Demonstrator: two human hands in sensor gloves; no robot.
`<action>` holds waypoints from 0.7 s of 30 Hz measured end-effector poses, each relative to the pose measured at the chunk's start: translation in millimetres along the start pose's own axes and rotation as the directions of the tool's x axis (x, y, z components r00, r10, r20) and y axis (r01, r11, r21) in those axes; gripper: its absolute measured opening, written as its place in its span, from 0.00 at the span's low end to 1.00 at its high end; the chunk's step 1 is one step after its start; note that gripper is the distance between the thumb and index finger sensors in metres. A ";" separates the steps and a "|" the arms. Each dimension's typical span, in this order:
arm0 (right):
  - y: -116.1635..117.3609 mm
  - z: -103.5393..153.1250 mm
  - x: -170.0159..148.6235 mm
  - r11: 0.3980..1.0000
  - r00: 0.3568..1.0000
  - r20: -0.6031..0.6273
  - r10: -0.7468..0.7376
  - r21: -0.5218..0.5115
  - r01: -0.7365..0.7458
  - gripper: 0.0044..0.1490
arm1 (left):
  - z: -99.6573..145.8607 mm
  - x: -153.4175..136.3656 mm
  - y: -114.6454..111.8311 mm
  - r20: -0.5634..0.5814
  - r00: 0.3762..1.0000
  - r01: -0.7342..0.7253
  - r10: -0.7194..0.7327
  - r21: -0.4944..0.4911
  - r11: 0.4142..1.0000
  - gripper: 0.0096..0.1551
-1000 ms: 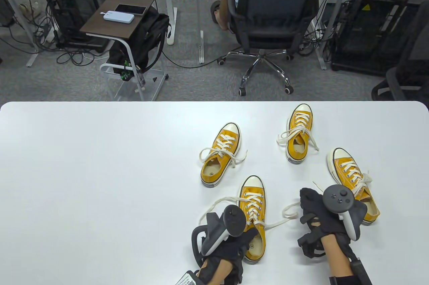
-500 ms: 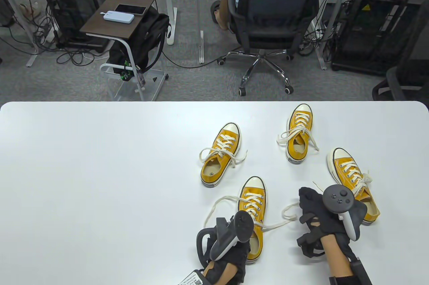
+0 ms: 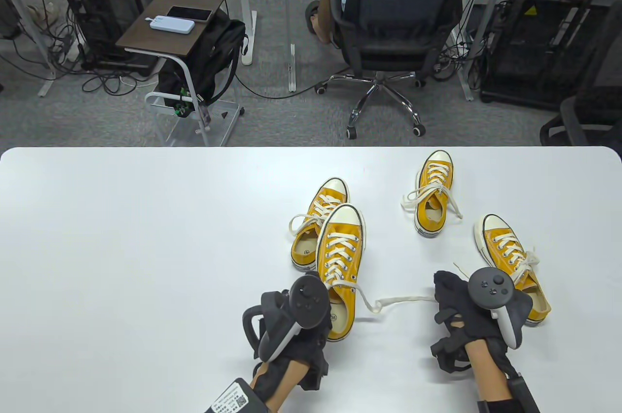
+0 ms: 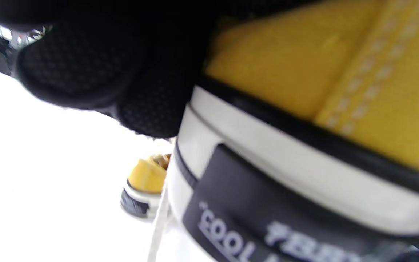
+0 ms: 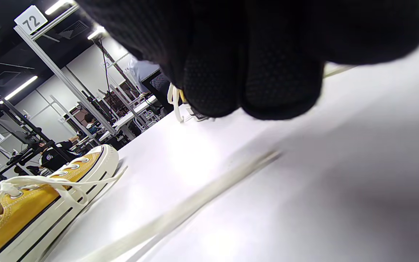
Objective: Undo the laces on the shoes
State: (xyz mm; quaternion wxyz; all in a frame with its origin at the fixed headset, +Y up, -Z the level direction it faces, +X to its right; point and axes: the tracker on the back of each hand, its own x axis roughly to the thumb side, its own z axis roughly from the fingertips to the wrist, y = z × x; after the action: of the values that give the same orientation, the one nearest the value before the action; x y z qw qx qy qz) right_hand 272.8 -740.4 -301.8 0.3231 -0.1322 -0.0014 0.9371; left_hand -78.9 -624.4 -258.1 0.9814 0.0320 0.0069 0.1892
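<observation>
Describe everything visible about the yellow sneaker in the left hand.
The yellow sneaker is a low-top, canvas by its look, with a white rubber toe cap, a black-lined white sole, cream laces and a black heel patch with blurred white print. Its laces are untied; one loose lace trails across the table to the right hand. The left hand holds its heel, toe pointing away, overlapping the neighbouring sneaker.

White table; beyond, office chair, side table with phone.
</observation>
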 end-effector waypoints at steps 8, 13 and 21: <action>0.7 0.1 1.2 1.000 1.000 0.006 0.012 0.008 -0.012 0.27 | -30.7 -42.2 63.1 -0.129 0.991 0.035 -0.025 0.071 0.997 0.30; 2.6 0.3 2.9 1.000 1.000 0.012 0.014 0.019 -0.014 0.27 | -50.3 -71.6 85.5 -0.215 0.976 0.063 -0.044 0.082 0.995 0.30; 4.4 0.8 5.2 0.999 1.000 0.024 0.018 0.033 -0.018 0.27 | -93.0 -99.5 85.2 -0.295 0.954 0.077 -0.059 0.050 0.996 0.29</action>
State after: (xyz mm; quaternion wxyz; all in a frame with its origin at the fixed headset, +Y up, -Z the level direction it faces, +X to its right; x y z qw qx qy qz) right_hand 266.0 -740.7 -302.7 0.3167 -0.1159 0.0113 0.9413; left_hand -205.2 -576.9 -345.2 0.9741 0.0332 0.1590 0.1575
